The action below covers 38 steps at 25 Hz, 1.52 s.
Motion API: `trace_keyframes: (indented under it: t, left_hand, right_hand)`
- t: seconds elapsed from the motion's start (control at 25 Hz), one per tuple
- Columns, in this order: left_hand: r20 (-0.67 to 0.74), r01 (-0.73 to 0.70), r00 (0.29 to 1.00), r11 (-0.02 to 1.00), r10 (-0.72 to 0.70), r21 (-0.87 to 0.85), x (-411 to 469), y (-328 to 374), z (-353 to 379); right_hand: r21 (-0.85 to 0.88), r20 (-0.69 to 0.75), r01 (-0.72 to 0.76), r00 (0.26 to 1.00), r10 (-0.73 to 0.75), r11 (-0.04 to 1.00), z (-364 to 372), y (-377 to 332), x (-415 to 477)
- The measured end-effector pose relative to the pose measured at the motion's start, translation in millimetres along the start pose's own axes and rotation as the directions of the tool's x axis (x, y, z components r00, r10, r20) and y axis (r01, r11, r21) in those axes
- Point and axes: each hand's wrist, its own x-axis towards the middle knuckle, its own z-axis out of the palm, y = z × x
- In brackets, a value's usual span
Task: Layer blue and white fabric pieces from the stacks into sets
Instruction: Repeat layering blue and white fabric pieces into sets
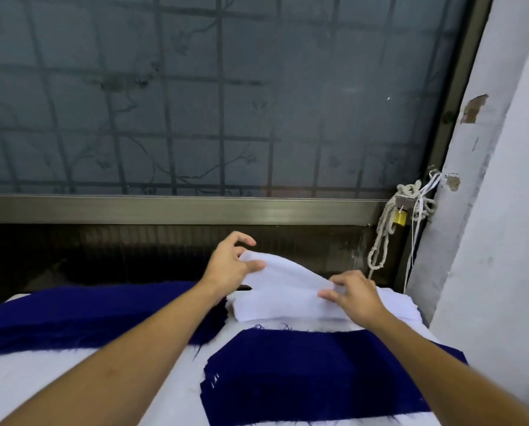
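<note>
At the far middle of the surface (17,376): white stack (287,313), lying flat.

Top white piece (290,273): partly raised off the white stack. Its far-left corner is highest, and it slopes down toward the right.

Left grip (232,265): clamped on the far-left corner of the top white piece, thumb on the near side and fingers behind. The index finger is lifted clear of the cloth.

Right grip (355,298): clamped on the near-right edge of the same piece, with thumb and fingertips pinching a fold low over the white stack.

Blue stack (87,315): on the left of the surface, just beside the white stack. My left forearm crosses over its right end. Whether the two stacks touch, I cannot tell.

Near blue pile (318,370): in front of the white stack, nearer to me, with a strip of bare surface between them. Several layers show at its left edge, and loose threads at its far edge. My right forearm passes over its right side.

Background: a patterned window (195,103) and its metal rail (164,209). A knotted rope (383,235) and a yellow padlock (400,217) hang at the right corner, beside a chipped wall (503,210).
</note>
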Motion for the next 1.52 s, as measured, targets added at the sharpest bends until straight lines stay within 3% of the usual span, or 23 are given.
trace_keyframes:
  t: [0.32,0.52,0.76,0.88,1.2,1.52]
  left_hand:
    - [-0.197,0.102,0.976,0.993,-0.089,0.054,-75.3,-4.5,-110.3]
    - [-0.289,0.156,0.951,0.976,-0.108,0.15,-120.1,-25.3,-150.1]
    - [-0.407,0.169,0.897,0.985,-0.173,-0.045,-167.8,-44.7,-184.9]
    - [-0.429,0.203,0.884,0.979,-0.187,-0.009,-203.1,-71.8,-189.2]
    - [-0.374,0.216,0.924,0.908,-0.073,0.358,-273.6,-129.0,-183.8]
    - [-0.41,0.286,0.909,0.832,-0.078,0.476,-297.5,-154.3,-184.8]
  right_hand:
    - [0.247,0.061,-0.028,0.998,0.014,0.969,-22.7,-47.8,-64.0]
    - [0.358,0.023,-0.058,0.998,0.053,0.932,-7.7,-77.8,-95.1]
    - [0.631,-0.007,-0.072,0.995,0.098,0.773,12.6,-110.0,-144.6]
    - [0.688,-0.01,-0.068,0.995,0.104,0.722,35.3,-103.9,-176.6]
    - [0.515,-0.025,-0.145,0.983,0.184,0.845,79.4,-90.4,-234.5]
    - [0.313,-0.043,-0.156,0.983,0.178,0.937,90.6,-85.7,-257.3]
